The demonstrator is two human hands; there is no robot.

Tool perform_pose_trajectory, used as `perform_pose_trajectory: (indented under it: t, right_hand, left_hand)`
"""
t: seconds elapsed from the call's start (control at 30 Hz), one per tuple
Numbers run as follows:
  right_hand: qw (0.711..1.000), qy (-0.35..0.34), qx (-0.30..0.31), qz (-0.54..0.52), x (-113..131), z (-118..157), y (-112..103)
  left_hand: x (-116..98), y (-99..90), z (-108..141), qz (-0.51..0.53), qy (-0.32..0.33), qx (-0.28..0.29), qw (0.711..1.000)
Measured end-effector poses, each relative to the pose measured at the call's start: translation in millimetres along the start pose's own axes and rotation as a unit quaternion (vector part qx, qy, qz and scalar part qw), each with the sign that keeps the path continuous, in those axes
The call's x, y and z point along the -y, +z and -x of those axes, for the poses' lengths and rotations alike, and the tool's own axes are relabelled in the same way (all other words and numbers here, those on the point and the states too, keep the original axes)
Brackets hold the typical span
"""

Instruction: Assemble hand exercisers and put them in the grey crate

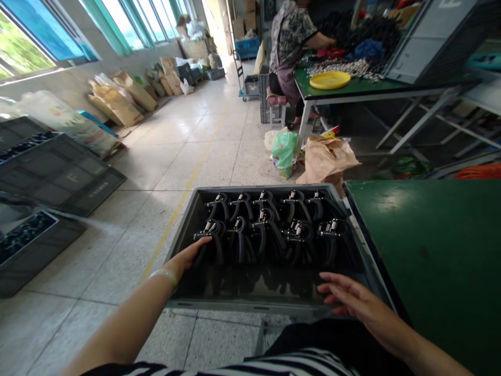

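Note:
A grey plastic crate [258, 304] stands in front of me, holding two rows of black hand grips with metal springs. My left hand [192, 253] reaches over the crate's left side, its fingers at the front-left hand grip [219, 245]; whether they close on it cannot be made out. Over the crate's front right part is my right hand [346, 293], fingers stretched out and apart, holding nothing. The near strip of the crate's inside shows its dark floor.
A green table [430, 250] adjoins the crate on the right. Grey crates [58, 167] stand at left. Beyond are a paper bag [324, 159], a green bag [284, 151] and a person [289, 42] seated at another table with a yellow tray [330, 80].

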State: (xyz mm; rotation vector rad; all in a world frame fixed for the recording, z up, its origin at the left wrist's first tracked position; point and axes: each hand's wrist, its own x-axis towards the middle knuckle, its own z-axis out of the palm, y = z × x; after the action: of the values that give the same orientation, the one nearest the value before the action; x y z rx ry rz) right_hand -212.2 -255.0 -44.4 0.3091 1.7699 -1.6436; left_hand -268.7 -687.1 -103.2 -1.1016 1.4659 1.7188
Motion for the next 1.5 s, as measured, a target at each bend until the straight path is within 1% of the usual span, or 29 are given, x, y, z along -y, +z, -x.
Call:
perform_pose_trajectory:
  t: [0.17,0.27,0.37,0.43,0.5,0.57,0.63,0.7,0.73,0.77,0.87,0.97,1.0,1.03,1.13,1.17,1.2,1.23,1.3,1.33,1.43,1.5]
  right_hand:
    - [1.0,0.024,-0.006,-0.015,-10.1,1.1,-2.3]
    - [0.999,0.035,-0.011,-0.009,-12.6,2.4,-3.8]
    - [0.999,0.035,-0.013,-0.008,-13.0,2.3,-5.0]
    - [0.999,0.034,-0.017,-0.01,-11.9,1.0,-4.9]
    - [0.999,0.036,-0.023,-0.011,-10.2,-0.9,-3.7]
    - [0.999,0.034,-0.028,-0.009,-8.4,-2.9,-1.7]
    - [0.999,0.026,-0.029,-0.006,-7.2,-4.2,0.2]
    - [0.999,0.018,-0.028,-0.001,-7.1,-4.8,1.1]
    - [0.999,0.016,-0.028,0.002,-7.3,-4.7,1.0]
    - [0.999,0.015,-0.03,0.004,-7.7,-4.5,0.7]
    - [0.999,0.021,-0.042,0.004,-8.9,-3.4,-1.0]
    - [0.999,0.026,-0.046,0.005,-9.1,-2.0,-2.5]
    - [0.999,0.027,-0.047,0.007,-9.1,-1.5,-3.1]
    - [0.998,0.026,-0.048,0.009,-9.3,-1.2,-3.9]
    - [0.998,0.029,-0.055,0.003,-11.1,-0.6,-7.7]
    - [0.998,0.031,-0.057,-0.001,-11.8,-0.5,-9.0]
    - [0.998,0.034,-0.057,-0.005,-12.2,-0.4,-10.1]
    - [0.998,0.036,-0.056,-0.007,-12.3,-0.3,-10.8]
    - [0.998,0.039,-0.052,-0.008,-11.3,0.1,-11.0]
    - [0.998,0.04,-0.051,-0.007,-10.5,0.2,-10.5]
    - [0.998,0.039,-0.052,-0.006,-7.8,0.0,-8.1]
    - [0.998,0.037,-0.054,-0.006,-7.0,0.0,-7.2]
  left_hand:
    - [-4.8,-8.8,-16.0,-0.023,0.051,-0.01,0.998]
    - [-9.5,-13.7,-19.4,-0.029,0.044,-0.002,0.999]
    - [-15.0,-13.3,-14.3,-0.038,0.032,0.018,0.999]
    - [-16.6,-11.4,-10.5,-0.036,0.038,0.028,0.998]
    - [-16.0,-9.7,-9.9,-0.042,0.066,0.006,0.997]
    - [-13.8,-9.3,-13.3,-0.063,0.122,-0.056,0.989]
    - [-11.5,-10.6,-19.2,-0.108,0.182,-0.151,0.966]
    - [-10.5,-12.7,-25.0,-0.174,0.218,-0.251,0.927]
    - [-10.7,-13.9,-27.2,-0.203,0.226,-0.287,0.909]
    - [-11.5,-15.0,-28.9,-0.224,0.231,-0.309,0.895]
    - [-16.1,-16.7,-29.9,-0.255,0.239,-0.331,0.877]
    - [-21.1,-14.7,-25.9,-0.291,0.245,-0.354,0.854]
    - [-21.8,-12.9,-23.9,-0.312,0.25,-0.369,0.839]
    - [-21.9,-10.6,-21.6,-0.339,0.259,-0.386,0.818]
    - [-19.0,-2.3,-14.9,-0.416,0.293,-0.441,0.739]
    - [-18.0,0.1,-12.9,-0.432,0.294,-0.45,0.724]
    - [-17.6,1.8,-11.2,-0.443,0.282,-0.45,0.722]
    - [-18.0,2.8,-9.7,-0.454,0.259,-0.444,0.728]
    - [-21.4,3.3,-7.6,-0.482,0.215,-0.422,0.737]
    - [-24.2,3.1,-7.0,-0.496,0.203,-0.411,0.737]
    - [-32.7,2.8,-6.1,-0.526,0.206,-0.4,0.722]
    - [-34.7,2.2,-5.6,-0.529,0.205,-0.403,0.718]
